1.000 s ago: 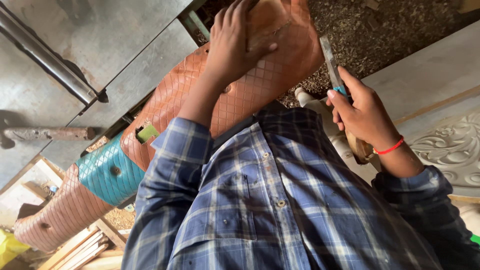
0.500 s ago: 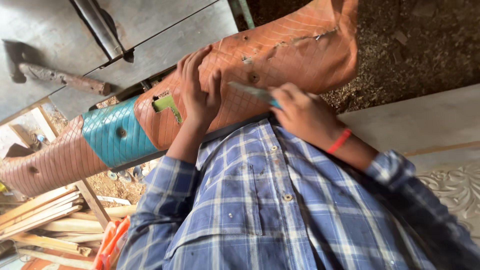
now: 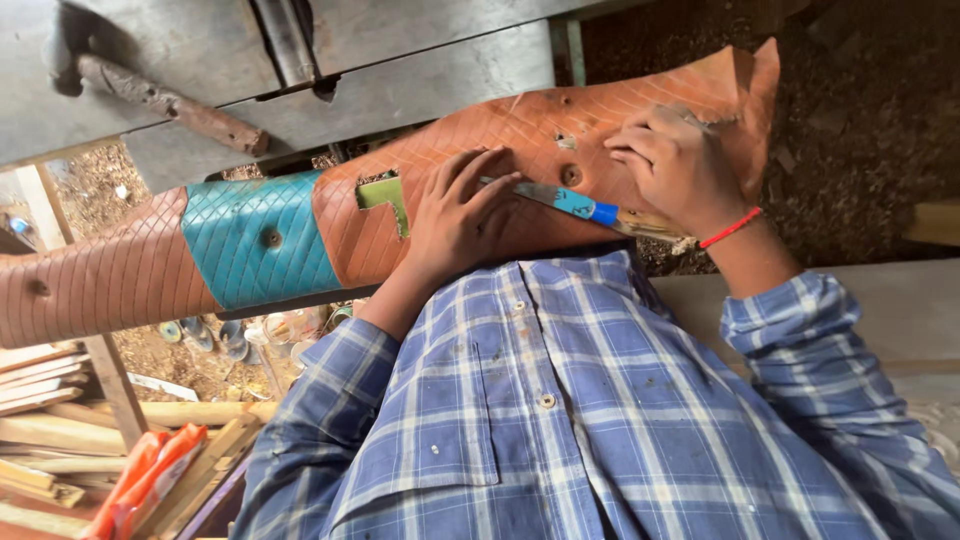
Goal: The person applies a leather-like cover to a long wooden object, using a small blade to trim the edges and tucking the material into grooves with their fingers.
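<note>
The right hand (image 3: 685,165) has been sliding toward three o'clock, fingers closed around the brush (image 3: 590,208); the left hand (image 3: 455,215) is pressing flat, fingers spread, on the carved wooden piece (image 3: 300,235). Short strokes following the scored grooves would be serving best.

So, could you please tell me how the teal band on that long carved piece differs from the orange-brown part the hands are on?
The teal band is a short painted section; the orange-brown part runs much longer and flares at its end. The teal band lies untouched, while the left hand presses the orange-brown part and the right hand holds a paintbrush across it. Both share the incised diamond pattern.
</note>
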